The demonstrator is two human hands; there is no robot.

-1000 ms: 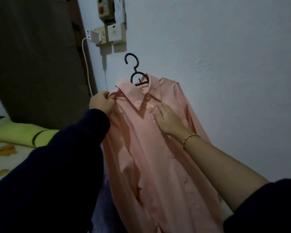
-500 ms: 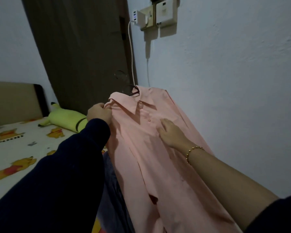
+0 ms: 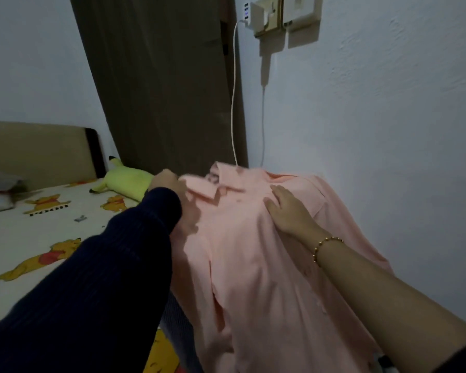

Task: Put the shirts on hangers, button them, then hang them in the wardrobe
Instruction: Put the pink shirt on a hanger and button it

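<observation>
On your left the bed with the cartoon-bear sheet (image 3: 51, 238) carries a yellow-green plush toy (image 3: 127, 181) near its headboard. Just right of the toy, your left hand (image 3: 167, 181) comes out of a dark navy sleeve (image 3: 105, 278). It is blurred, but it looks curled around the shoulder edge beside the collar of the pale pink long-sleeved shirt (image 3: 253, 278), carrying the garment in the air above the bed's near edge, in front of the white wall (image 3: 388, 117). No hanger shows plainly; something dark sits inside the collar, too smeared to name. Further right, your right hand (image 3: 288, 211), a gold bead bracelet (image 3: 326, 247) on its wrist, lies flat with straight fingers on the shirt's chest, holding nothing. The front gapes lower down, so I judge you are in the buttoning step, not yet ready to hang. Next you will need that right hand to pinch a button while the left keeps the placket taut.
</observation>
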